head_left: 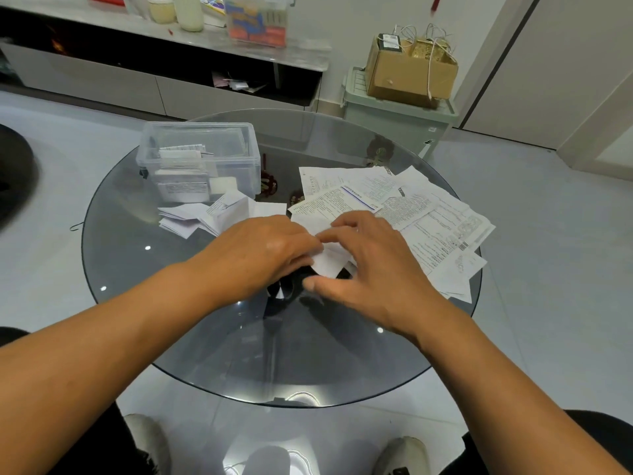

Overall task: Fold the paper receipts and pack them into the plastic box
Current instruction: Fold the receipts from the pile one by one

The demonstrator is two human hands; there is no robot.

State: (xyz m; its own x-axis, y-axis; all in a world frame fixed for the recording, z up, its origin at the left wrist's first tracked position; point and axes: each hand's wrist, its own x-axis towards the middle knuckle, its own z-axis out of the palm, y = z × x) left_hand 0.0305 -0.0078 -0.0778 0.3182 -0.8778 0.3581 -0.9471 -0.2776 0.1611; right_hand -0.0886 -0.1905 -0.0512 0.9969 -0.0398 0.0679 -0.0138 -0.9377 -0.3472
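Note:
A white receipt (329,262) lies partly folded at the middle of the round glass table (178,323). My left hand (260,252) and my right hand (370,265) meet over it, fingertips pinching its folded edge. A clear plastic box (200,159) stands open at the far left of the table, with folded receipts inside. A small heap of folded receipts (212,217) lies just in front of the box. Several flat printed receipts (421,214) are spread over the right side of the table.
Behind the table stand a low cabinet (102,80) and a green plastic bin (394,114) with a cardboard box (407,73) on top. A dark object (13,173) sits at the far left on the floor. My shoes (400,454) show beneath the glass.

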